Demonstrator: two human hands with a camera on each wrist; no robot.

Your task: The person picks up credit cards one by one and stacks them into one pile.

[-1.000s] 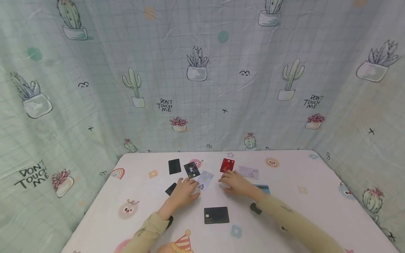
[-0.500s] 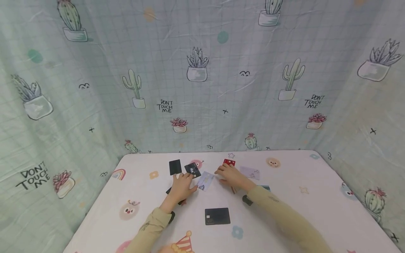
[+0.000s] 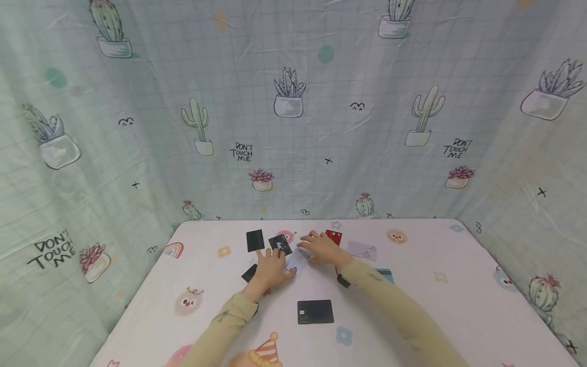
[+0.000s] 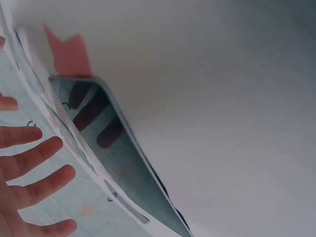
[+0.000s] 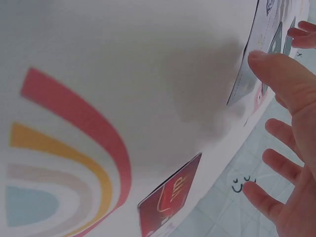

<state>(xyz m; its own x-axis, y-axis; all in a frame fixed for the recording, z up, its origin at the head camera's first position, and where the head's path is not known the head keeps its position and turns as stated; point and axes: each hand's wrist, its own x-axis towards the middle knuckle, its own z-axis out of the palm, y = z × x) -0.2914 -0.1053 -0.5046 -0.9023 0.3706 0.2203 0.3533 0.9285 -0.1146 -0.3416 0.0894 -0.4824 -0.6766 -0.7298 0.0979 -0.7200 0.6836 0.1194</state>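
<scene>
both hands (image 3: 270,269) (image 3: 323,248) fingers spread, gripping nothing | pale card (image 3: 298,261) between them | red card (image 3: 334,236) partly hidden

Pale bluish card (image 3: 298,260), partly covered, lying slanted, between both hands (image 3: 271,268) (image 3: 322,248)

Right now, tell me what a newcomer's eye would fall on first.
Probably the left grip and right grip, one each side of a pale card. Then the red card, partly hidden behind the right grip, and the cactus-print cloth behind the table.
</scene>
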